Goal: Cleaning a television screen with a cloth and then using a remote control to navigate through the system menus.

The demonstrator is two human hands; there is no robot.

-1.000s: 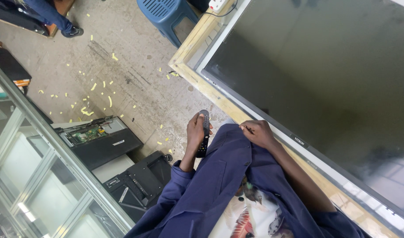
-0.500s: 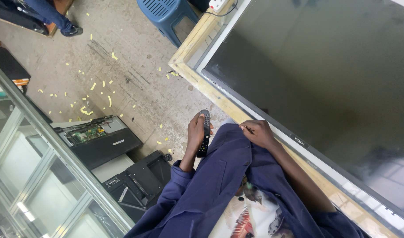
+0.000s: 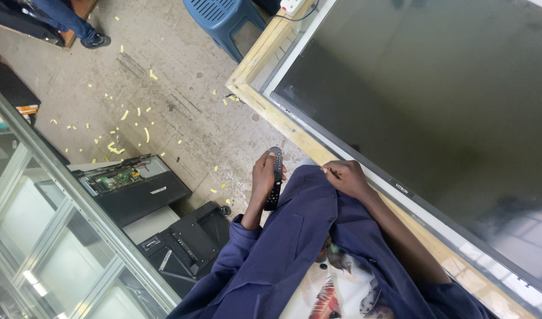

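My one camera sits on my head and looks steeply down past my chest, close over my lap. It takes in the floor (image 3: 182, 118) and the big screen (image 3: 436, 100) beside me.

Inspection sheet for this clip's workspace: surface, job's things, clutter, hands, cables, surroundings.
Surface: wooden workbench, pale frame edge showing.
Job's things: black remote control; large dark flat screen lying face up on the bench.
Clutter: yellow scraps scattered on the concrete floor.
Hands: left hand grips the remote; right hand rests on the blue garment by the screen's edge.
Cables: thin lead from a white power strip.
Surroundings: blue plastic stool, opened circuit-board unit, glass cabinet.
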